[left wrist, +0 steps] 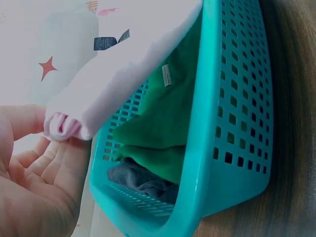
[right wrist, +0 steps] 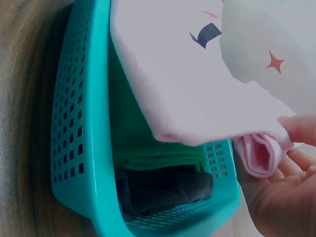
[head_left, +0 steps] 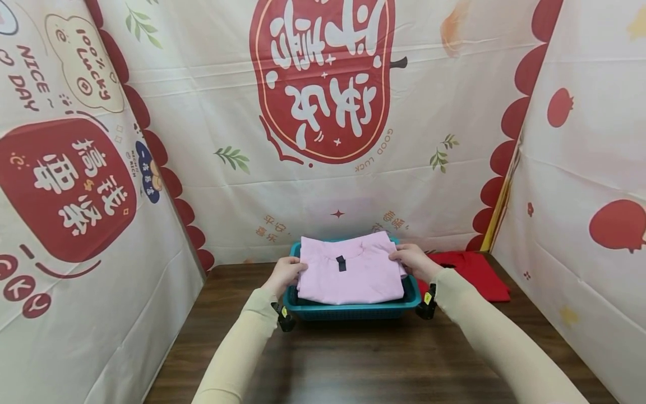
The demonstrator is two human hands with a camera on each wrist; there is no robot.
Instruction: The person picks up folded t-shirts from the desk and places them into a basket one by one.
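Observation:
A folded pink shirt (head_left: 353, 280) with a dark neck label is held up over a teal plastic basket (head_left: 348, 312). My left hand (head_left: 286, 274) pinches its left edge between thumb and fingers; the left wrist view shows that hand (left wrist: 44, 168) on the rolled fold. At the opposite edge my right hand (head_left: 415, 261) pinches the cloth the same way, as the right wrist view shows. Below the shirt, inside the basket, lie a folded green garment (left wrist: 160, 118) and a dark garment (right wrist: 165, 190), partly hidden by the pink cloth.
A red garment (head_left: 474, 275) lies on the brown wooden table (head_left: 353, 365) to the right of the basket. Printed cloth walls (head_left: 202, 196) enclose the table at the back and both sides.

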